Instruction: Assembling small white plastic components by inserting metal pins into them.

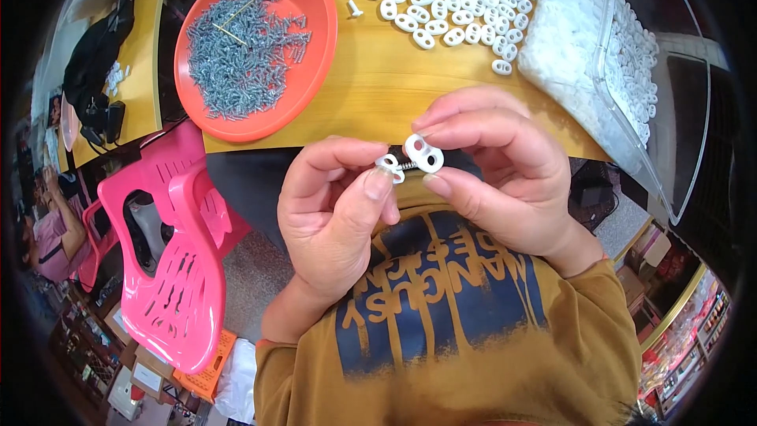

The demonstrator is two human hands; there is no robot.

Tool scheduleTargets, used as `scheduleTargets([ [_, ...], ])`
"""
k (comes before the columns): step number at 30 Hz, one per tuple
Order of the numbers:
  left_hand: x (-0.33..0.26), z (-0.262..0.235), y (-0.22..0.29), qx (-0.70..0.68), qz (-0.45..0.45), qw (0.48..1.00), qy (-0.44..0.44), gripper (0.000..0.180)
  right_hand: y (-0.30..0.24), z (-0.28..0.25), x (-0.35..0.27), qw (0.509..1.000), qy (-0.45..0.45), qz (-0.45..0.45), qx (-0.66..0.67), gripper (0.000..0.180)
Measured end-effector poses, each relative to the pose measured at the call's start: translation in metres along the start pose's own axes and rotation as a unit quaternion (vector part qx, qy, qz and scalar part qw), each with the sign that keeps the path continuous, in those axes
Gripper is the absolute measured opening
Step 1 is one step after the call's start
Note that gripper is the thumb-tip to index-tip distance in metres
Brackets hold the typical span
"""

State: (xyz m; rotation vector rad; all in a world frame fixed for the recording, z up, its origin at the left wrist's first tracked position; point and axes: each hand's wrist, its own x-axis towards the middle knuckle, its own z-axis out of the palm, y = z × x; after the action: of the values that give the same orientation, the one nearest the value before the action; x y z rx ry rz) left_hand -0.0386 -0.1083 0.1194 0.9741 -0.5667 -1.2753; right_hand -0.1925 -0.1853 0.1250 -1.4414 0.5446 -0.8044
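My left hand (335, 209) pinches a small white plastic piece with holes (388, 163) between thumb and fingertips. From that piece a thin metal spring (407, 166) points toward my right hand (505, 166). Thumb and fingers of the right hand grip a white oval two-hole cord-lock body (423, 155). The two white parts are close together above my lap, just off the near table edge, with the spring between them. Whether the spring's right end sits inside the cord-lock body is hidden.
An orange-red bowl (322, 71) of many metal springs stands on the wooden table (378, 95) at left. Loose white cord-lock bodies (473, 8) lie at the back, near a white plunger (354, 8). A clear bin (605, 71) holds more white parts at right. A pink chair (181, 260) stands at left.
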Motion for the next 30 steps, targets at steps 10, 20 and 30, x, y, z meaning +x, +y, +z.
scheduleTargets([
  [10, -0.002, -0.001, -0.002, 0.027, 0.006, 1.000, 0.007, 0.015, 0.001, 0.001, 0.005, 0.954, 0.022, -0.171, -0.245, 0.034],
  [20, -0.002, 0.002, 0.000, 0.012, 0.004, 1.000, 0.010, 0.016, 0.000, 0.005, 0.006, 0.954, 0.038, -0.168, -0.245, 0.030],
  [30, -0.004, 0.005, 0.002, -0.004, -0.027, 1.000, 0.010, 0.016, 0.001, 0.005, 0.003, 0.961, 0.013, -0.151, -0.233, 0.033],
])
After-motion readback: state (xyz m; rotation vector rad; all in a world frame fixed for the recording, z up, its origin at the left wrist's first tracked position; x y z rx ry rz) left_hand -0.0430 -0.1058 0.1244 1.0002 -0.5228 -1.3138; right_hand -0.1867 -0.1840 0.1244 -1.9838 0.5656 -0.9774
